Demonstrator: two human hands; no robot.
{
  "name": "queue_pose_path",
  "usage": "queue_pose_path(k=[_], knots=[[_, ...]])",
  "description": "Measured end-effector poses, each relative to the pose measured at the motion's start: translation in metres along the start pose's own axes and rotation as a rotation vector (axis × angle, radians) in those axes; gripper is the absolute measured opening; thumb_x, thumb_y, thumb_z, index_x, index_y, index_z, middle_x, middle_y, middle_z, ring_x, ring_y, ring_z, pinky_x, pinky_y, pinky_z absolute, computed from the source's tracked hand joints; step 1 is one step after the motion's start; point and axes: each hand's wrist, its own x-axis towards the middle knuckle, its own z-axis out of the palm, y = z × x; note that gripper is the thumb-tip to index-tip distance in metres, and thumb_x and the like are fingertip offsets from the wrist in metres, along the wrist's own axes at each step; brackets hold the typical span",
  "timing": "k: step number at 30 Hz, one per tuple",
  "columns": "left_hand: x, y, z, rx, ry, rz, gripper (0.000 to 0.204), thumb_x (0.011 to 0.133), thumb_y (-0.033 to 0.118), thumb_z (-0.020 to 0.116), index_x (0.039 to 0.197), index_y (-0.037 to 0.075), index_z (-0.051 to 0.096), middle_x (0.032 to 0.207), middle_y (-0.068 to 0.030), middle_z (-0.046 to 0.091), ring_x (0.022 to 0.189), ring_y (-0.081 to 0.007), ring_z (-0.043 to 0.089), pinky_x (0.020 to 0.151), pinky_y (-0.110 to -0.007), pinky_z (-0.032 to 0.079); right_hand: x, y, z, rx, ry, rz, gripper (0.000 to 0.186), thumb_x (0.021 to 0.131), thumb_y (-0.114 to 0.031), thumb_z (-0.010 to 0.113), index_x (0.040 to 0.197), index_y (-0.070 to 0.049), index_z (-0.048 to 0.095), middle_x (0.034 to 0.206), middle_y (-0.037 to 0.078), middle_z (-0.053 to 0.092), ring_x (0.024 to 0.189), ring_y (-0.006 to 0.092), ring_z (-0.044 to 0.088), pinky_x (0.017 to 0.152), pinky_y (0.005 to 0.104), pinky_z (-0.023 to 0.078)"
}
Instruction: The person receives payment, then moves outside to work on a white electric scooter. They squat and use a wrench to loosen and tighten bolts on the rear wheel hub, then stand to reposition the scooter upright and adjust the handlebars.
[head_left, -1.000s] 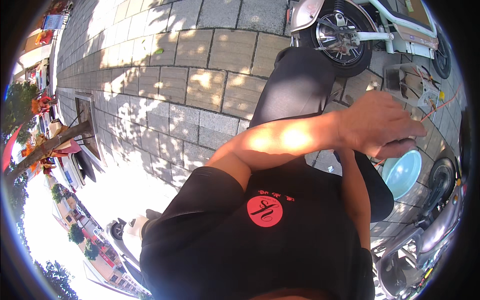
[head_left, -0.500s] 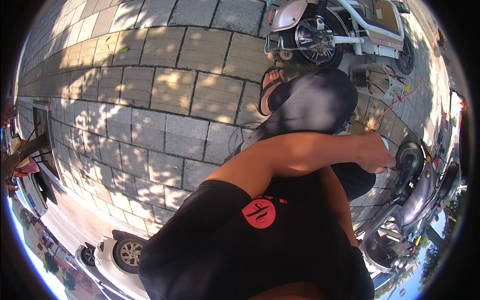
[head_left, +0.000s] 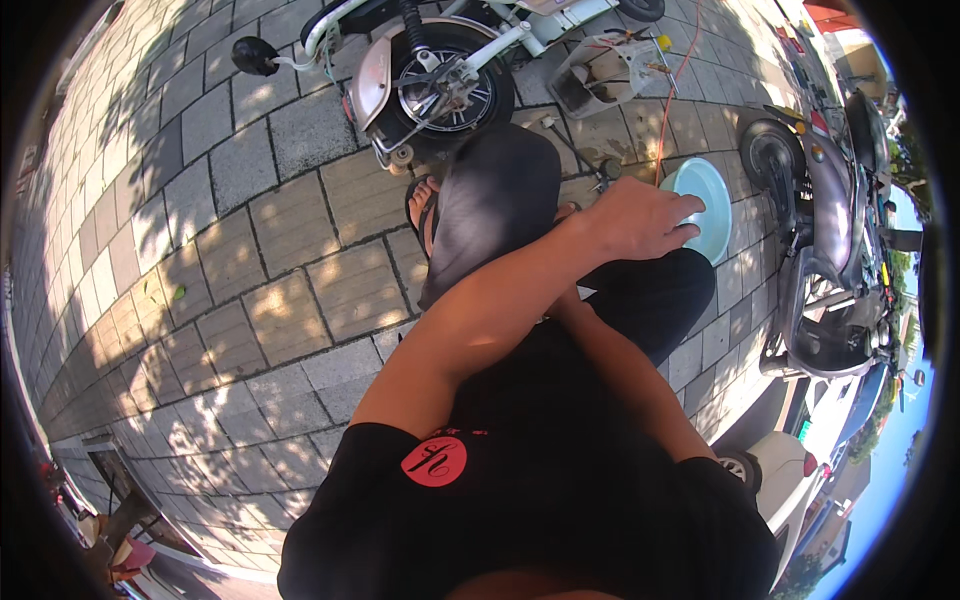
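Basin (head_left: 714,200) in pale blue, round, sits on the paving (head_left: 330,225) just past your right knee (head_left: 690,280). Your left hand (head_left: 645,222) is at its near side, overlapping it in view, with your left forearm (head_left: 510,290) crossing above the other one. Thumb and a finger stand loosely apart, pale blue showing by their tips; I cannot tell whether they touch the rim. Your right forearm (head_left: 640,365) runs up under the left (the right hand is hidden there, so I cannot tell what it grips). Near your left hand, an orange cord (head_left: 664,120) trails away past a plastic box (head_left: 636,72). Between that box and your hand, a long thin tool (head_left: 572,150) lies on the paving. Beyond your left knee (head_left: 520,165) stands a pale scooter (head_left: 520,36); another scooter (head_left: 830,225) is parked to the right of the basin.
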Motion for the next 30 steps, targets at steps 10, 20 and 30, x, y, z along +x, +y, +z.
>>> queue_pose_path(k=[10, 20, 30], knots=[[-0.05, -0.03, -0.064, 0.428, -0.665, -0.446, 0.052, 0.093, 0.029, 0.071, 0.141, 0.01, 0.062, 0.123, -0.0189, 0.071, 0.109, -0.0397, 0.069, 0.092, -0.047, 0.056, 0.03, -0.013, 0.005, 0.061, -0.348, 0.435, 0.048, 0.106, -0.039, 0.046, 0.107, -0.003, 0.077, 0.11, 0.023, 0.076, 0.106, 0.042, 0.072, 0.092, 0.0534, 0.056], [-0.069, -0.048, -0.108, 0.263, -0.378, -0.791, 0.049, 0.099, 0.025, 0.072, 0.143, 0.005, 0.061, 0.116, -0.0141, 0.075, 0.1, -0.0275, 0.073, 0.087, -0.037, 0.056, 0.06, -0.041, 0.006, 0.267, -0.477, 0.422, 0.032, 0.094, -0.022, 0.06, 0.113, -0.003, 0.078, 0.119, 0.023, 0.075, 0.114, 0.0398, 0.072, 0.096, 0.0495, 0.056], [-0.016, -0.04, -0.187, -0.036, 0.071, -0.593, 0.047, 0.104, 0.02, 0.071, 0.143, -0.004, 0.058, 0.125, -0.0115, 0.073, 0.103, -0.0144, 0.071, 0.09, -0.027, 0.055, 0.055, -0.041, 0.003, 0.182, -0.737, 0.353, 0.037, 0.084, -0.008, 0.065, 0.118, -0.005, 0.078, 0.12, 0.018, 0.077, 0.113, 0.0329, 0.074, 0.093, 0.0444, 0.058]])
